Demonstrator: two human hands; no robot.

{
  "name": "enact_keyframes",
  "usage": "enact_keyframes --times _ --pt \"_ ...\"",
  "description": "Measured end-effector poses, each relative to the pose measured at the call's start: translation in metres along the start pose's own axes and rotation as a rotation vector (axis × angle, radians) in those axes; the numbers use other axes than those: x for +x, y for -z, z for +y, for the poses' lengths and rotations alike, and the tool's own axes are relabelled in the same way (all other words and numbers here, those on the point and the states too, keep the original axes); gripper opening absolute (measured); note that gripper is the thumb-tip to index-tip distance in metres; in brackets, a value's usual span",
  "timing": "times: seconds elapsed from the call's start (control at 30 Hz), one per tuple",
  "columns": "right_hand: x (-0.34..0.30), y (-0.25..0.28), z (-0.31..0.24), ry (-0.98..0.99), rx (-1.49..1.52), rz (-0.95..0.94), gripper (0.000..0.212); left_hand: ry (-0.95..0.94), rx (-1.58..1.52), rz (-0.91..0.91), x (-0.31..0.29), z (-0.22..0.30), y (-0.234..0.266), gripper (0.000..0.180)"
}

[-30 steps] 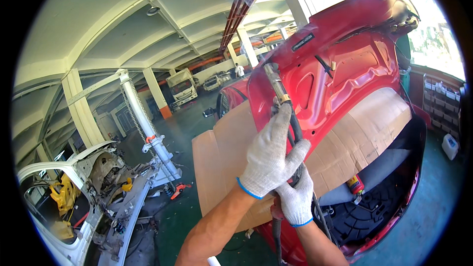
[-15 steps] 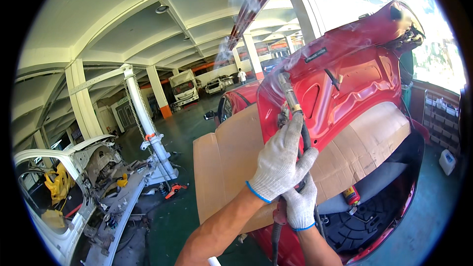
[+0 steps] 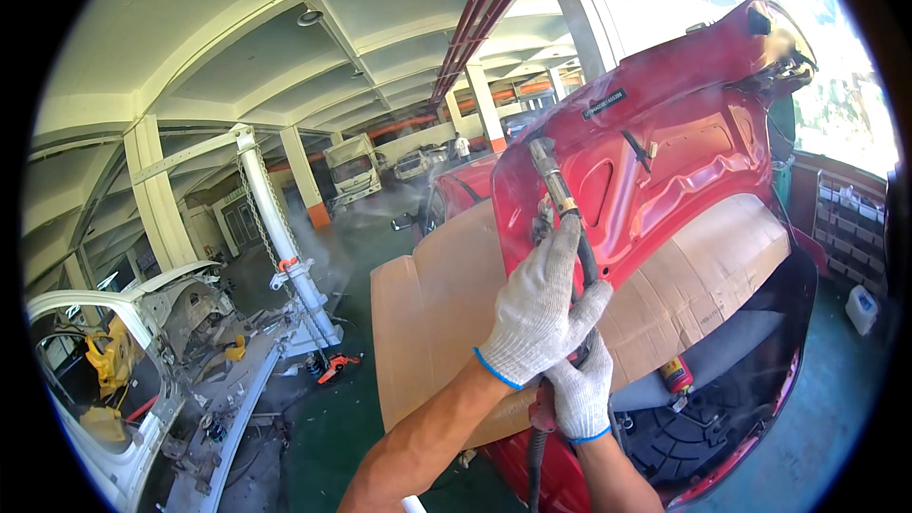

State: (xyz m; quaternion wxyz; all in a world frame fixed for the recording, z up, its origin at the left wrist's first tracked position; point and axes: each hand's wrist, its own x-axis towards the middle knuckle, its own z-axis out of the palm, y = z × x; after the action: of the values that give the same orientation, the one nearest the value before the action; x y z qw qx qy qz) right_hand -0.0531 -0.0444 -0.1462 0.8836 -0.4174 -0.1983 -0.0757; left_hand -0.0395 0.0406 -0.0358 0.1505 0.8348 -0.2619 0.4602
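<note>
Both my gloved hands are closed around a welding torch (image 3: 556,185) with a metal nozzle and a black neck. My left hand (image 3: 541,309) grips the torch higher up, nearer the nozzle. Just below it, my right hand (image 3: 581,391) wraps the lower part, beside a red handle (image 3: 541,408) from which a dark cable (image 3: 535,470) hangs. The nozzle tip is against or very close to the upper left part of the raised red trunk lid (image 3: 665,161); I cannot tell if they touch. Thin smoke drifts around it.
Cardboard (image 3: 437,313) covers the area under the lid. A red fire extinguisher (image 3: 676,375) lies in the open trunk. At left stand a stripped white car body (image 3: 142,408) and a pale post with a chain (image 3: 285,228). A white jug (image 3: 862,309) sits at right; a person stands far back.
The smoke near the nozzle has thinned and spread toward the left and the background. My hands and the torch hold nearly the same place.
</note>
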Motion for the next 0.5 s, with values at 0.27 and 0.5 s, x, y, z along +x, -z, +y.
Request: enact_keyframes --times 0.27,0.5 --pt "0.0025 0.0004 -0.0016 -0.016 0.022 -0.007 0.039 -0.033 0.022 0.025 0.0015 -0.0013 -0.0017 0.086" --pt "0.0037 0.0017 -0.0031 -0.021 0.026 -0.004 0.038 -0.036 0.017 0.039 0.0015 -0.0012 -0.0052 0.086"
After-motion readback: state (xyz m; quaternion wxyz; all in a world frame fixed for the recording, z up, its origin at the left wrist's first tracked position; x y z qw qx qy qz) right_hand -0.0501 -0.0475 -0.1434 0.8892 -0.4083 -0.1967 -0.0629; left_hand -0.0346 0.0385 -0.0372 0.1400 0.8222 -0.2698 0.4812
